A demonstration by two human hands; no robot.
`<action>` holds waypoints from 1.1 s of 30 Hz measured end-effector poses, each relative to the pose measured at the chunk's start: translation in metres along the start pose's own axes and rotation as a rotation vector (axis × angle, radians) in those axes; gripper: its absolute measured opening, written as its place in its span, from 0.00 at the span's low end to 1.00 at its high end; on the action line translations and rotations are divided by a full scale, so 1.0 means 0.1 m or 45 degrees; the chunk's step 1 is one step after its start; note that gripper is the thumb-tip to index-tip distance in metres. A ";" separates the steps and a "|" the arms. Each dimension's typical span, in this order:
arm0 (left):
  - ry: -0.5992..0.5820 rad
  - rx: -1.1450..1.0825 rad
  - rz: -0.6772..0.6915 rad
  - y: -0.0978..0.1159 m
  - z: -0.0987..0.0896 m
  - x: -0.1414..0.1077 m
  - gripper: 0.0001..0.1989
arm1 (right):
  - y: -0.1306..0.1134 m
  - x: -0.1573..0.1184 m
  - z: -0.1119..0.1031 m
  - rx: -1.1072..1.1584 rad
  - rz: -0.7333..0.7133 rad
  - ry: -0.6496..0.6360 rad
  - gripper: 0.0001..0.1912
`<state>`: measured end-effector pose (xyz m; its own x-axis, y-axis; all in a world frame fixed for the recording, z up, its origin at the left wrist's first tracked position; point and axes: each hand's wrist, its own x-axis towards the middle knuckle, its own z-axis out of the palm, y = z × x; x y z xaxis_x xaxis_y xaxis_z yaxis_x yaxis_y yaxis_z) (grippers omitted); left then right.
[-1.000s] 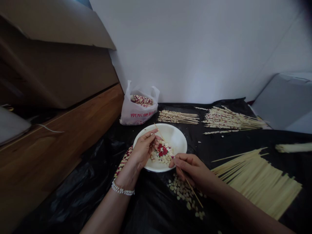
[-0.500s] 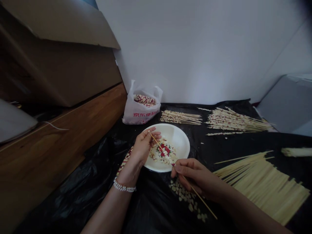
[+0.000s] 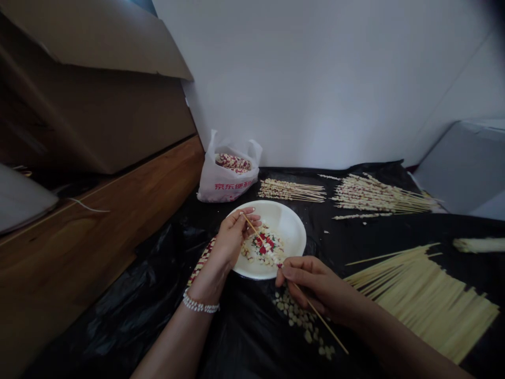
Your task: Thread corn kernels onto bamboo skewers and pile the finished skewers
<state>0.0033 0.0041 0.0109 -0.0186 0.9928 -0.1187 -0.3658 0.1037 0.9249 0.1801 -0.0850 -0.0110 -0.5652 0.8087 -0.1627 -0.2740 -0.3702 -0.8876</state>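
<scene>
A thin wooden skewer (image 3: 323,322) slants over a white bowl (image 3: 294,231), with small pale and red pieces threaded on its middle. My right hand (image 3: 310,281) is closed round the skewer at the bowl's near right rim. Over the bowl's left side, my left hand (image 3: 234,231) pinches the skewer's upper end between thumb and fingers, other fingers spread. Whether it also holds a small piece is too small to tell. Loose pale pieces (image 3: 268,258) lie in the bowl around its red and green printed centre.
Bare skewers (image 3: 430,300) fan out at right. Filled skewers (image 3: 366,195) and a smaller bundle (image 3: 290,190) lie behind the bowl. A white plastic bag (image 3: 224,184) holds red and cream pieces. Pale discs (image 3: 298,316) lie on black sheeting (image 3: 153,300). A cardboard box (image 3: 130,116) stands left.
The whole view has shifted very slightly. Both hands keep their hold on the skewer, with hardly any movement.
</scene>
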 end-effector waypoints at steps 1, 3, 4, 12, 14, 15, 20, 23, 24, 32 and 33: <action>-0.001 0.001 0.001 0.00 0.00 0.00 0.09 | 0.00 0.00 0.00 0.000 -0.002 -0.001 0.13; -0.002 0.016 0.012 -0.01 -0.01 0.01 0.09 | 0.00 0.00 -0.01 0.007 0.000 -0.008 0.13; 0.000 0.035 0.024 -0.01 -0.01 0.01 0.09 | 0.00 0.00 -0.01 0.015 0.002 -0.014 0.14; 0.032 0.216 0.103 -0.04 -0.04 0.04 0.09 | 0.03 0.02 -0.03 0.049 -0.037 -0.032 0.13; 0.026 0.215 0.104 -0.05 -0.04 0.04 0.09 | 0.04 0.02 -0.02 0.048 -0.042 -0.033 0.14; 0.025 0.212 0.105 -0.05 -0.04 0.04 0.08 | 0.04 0.02 -0.02 0.049 -0.042 -0.032 0.14; 0.011 0.189 0.119 -0.10 -0.03 0.04 0.08 | 0.04 0.01 0.00 0.027 -0.054 -0.012 0.14; -0.001 0.199 0.123 -0.11 -0.03 0.04 0.08 | 0.03 0.01 0.01 0.000 -0.048 -0.017 0.14; -0.006 0.200 0.117 -0.10 -0.03 0.03 0.08 | 0.03 0.01 0.01 -0.011 -0.042 -0.018 0.14; -0.110 -0.108 -0.197 0.05 0.01 -0.04 0.20 | 0.04 0.03 0.00 -0.110 -0.067 0.061 0.13; -0.104 -0.187 -0.241 0.06 0.00 -0.03 0.21 | 0.03 0.02 0.00 -0.116 -0.067 0.065 0.13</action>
<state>0.0010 0.0013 0.0166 0.1362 0.9588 -0.2495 -0.4871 0.2841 0.8259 0.1779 -0.0843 -0.0144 -0.5111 0.8489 -0.1345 -0.2288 -0.2852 -0.9308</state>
